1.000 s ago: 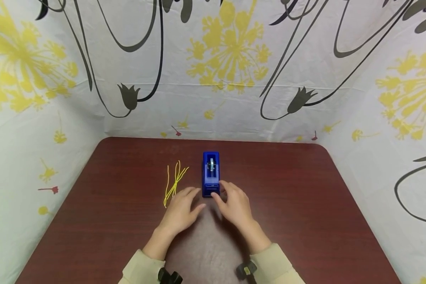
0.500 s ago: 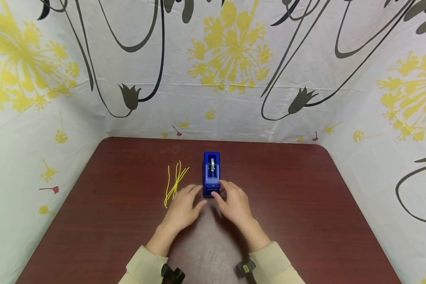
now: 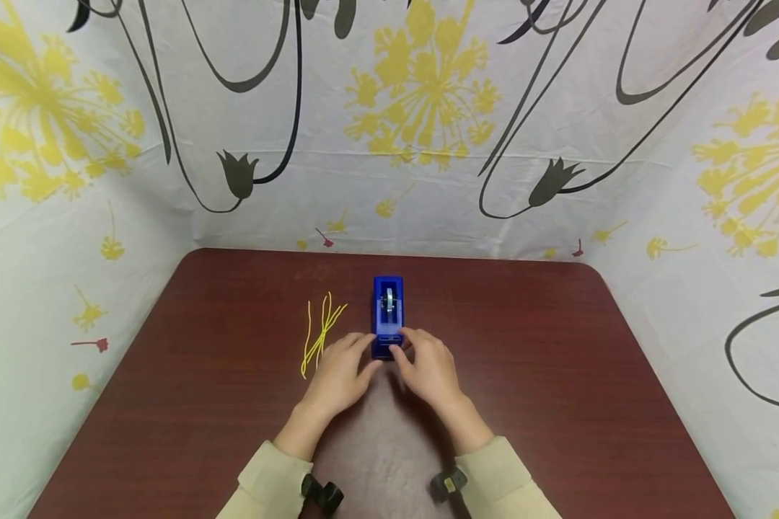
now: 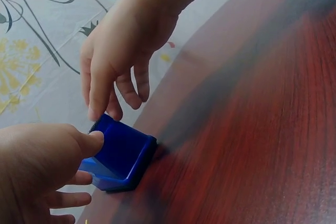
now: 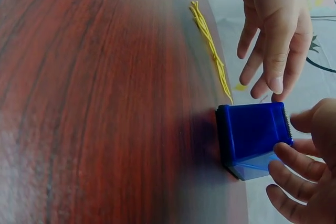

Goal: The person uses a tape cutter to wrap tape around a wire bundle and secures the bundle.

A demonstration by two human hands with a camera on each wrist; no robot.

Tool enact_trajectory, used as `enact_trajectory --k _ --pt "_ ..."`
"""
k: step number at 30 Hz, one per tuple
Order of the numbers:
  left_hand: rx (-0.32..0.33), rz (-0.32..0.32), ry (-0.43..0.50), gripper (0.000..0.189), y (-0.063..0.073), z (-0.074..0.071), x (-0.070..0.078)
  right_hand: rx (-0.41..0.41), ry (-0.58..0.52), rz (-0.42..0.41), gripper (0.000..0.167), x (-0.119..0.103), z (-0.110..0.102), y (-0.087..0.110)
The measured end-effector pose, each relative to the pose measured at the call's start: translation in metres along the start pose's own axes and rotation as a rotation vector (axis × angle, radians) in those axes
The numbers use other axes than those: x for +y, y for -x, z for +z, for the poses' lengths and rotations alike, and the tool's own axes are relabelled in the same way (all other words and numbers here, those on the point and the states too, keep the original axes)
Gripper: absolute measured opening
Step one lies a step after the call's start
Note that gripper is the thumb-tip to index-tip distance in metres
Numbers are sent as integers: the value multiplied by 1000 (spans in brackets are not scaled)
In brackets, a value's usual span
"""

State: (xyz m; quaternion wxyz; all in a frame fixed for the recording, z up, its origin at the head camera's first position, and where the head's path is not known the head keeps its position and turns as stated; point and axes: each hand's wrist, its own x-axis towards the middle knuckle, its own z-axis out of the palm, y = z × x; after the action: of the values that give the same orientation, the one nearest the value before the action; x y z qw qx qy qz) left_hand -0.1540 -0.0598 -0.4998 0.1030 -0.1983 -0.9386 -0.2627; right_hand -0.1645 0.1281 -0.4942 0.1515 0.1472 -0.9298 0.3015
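A blue tape dispenser (image 3: 388,324) stands on the table in the head view, a pale metallic roll or wheel in its slot. Its serrated cutter (image 5: 287,121) shows in the right wrist view. My left hand (image 3: 340,371) is at the dispenser's near left corner, fingers loosely bent, fingertips right at its side. Opposite it, my right hand (image 3: 431,367) has its fingertips beside the near right side and its thumb by the front end. Neither hand closes around the dispenser. A bundle of yellow string (image 5: 212,51) lies left of it, just beyond my left hand.
The dark red wooden table (image 3: 532,346) has rounded far corners. A white patterned cloth (image 3: 428,194) hangs behind it and along both sides. Dark wrist-worn devices sit at both cuffs, the left device (image 3: 322,494) and the right device (image 3: 448,484).
My left hand has moved slightly forward and right, bringing its fingertips up to the dispenser's side. The right hand stays nearly still; the dispenser and the string have not moved on the table.
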Motion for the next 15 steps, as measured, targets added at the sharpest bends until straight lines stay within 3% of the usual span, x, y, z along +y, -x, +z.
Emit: enact_trajectory --k 15 --pt "-8 -7 9 45 -9 7 -2 14 -43 -2 26 4 7 -3"
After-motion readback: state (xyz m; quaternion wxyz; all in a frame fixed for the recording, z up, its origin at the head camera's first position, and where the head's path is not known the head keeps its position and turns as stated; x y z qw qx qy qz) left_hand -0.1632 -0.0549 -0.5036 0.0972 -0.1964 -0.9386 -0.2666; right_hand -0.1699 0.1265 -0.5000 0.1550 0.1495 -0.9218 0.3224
